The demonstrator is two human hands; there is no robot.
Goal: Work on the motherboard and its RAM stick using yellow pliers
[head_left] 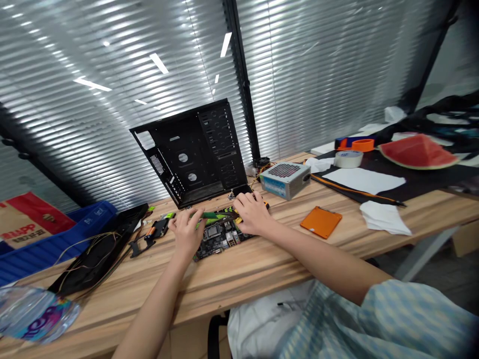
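A dark motherboard (220, 234) with lime-green parts lies flat on the wooden table in front of me. My left hand (187, 230) is at its left side, fingers closed round a thin dark-green strip (205, 215) that points right over the board. I cannot tell exactly what the strip is. My right hand (251, 212) is bent over the board's right part, its fingers curled. A bit of yellow (238, 220) shows at its fingertips; the rest of that piece is hidden.
Behind the board stands an open black computer case (190, 154). A power supply (285, 179) and an orange square case (321, 222) are to the right, with tape (349, 159) and watermelon (417, 152) beyond. Left are a black panel with wires (97, 254), blue bin (90, 222) and water bottle (35, 314).
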